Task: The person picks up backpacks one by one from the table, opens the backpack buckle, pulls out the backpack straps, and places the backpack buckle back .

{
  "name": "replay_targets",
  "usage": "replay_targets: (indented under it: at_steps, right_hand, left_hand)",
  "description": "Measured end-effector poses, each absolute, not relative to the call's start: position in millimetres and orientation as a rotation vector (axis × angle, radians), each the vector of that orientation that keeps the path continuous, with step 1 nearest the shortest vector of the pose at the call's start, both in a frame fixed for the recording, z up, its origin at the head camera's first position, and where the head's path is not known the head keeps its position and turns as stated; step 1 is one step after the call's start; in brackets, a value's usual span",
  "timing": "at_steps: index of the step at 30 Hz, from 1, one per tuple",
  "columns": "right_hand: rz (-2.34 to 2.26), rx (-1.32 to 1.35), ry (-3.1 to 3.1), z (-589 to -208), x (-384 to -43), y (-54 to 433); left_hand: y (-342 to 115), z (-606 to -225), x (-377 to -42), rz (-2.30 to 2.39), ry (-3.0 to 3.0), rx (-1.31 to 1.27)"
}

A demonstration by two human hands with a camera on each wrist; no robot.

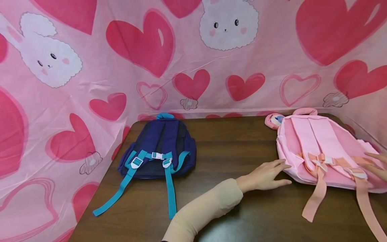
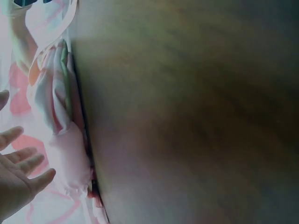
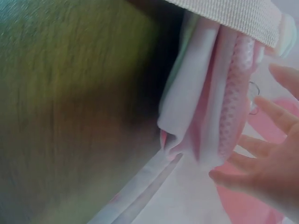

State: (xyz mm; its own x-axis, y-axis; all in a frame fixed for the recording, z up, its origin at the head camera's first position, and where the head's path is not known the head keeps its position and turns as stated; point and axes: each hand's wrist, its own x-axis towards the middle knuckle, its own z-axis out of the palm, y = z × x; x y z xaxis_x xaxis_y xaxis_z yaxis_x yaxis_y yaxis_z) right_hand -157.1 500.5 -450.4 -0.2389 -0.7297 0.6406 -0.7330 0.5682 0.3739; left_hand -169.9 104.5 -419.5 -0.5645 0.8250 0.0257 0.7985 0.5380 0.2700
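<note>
A pink backpack (image 1: 288, 141) lies on the right side of the table, its shoulder straps facing up and peach webbing straps (image 1: 315, 201) trailing off its lower end. My left hand (image 1: 266, 175) reaches in from the left, its fingertips right at the bag's lower left edge. Loosely spread fingers also show on that hand in the left wrist view, and nothing is in them. At the right border of the head view, my right hand (image 1: 376, 164), partly cut off, overlaps the bag's right side. Its fingers are spread beside the pink fabric in the right wrist view.
A navy backpack (image 1: 170, 137) with teal straps (image 1: 170, 195) lies straps up on the left of the brown table (image 1: 229, 144). A round pink pendant (image 1: 273, 121) sits by the pink bag's top corner. Pink heart-and-rabbit cloth (image 1: 187, 53) hangs behind and around the table.
</note>
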Motion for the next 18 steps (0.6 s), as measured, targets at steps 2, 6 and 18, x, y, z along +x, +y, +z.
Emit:
replay_targets:
  at_steps: [2,6,18]
  right_hand:
    - [-0.055,1.212,-1.989,-447,-156,502]
    - [-0.082,1.25,-2.035,-444,-152,503]
    - [-0.053,1.144,-2.191,-451,-142,507]
  left_hand:
    - [107,-421,-170,0.363,2.662,1.404]
    - [111,-423,-170,0.319,2.64,1.381]
    - [118,-424,-169,0.199,2.633,1.368]
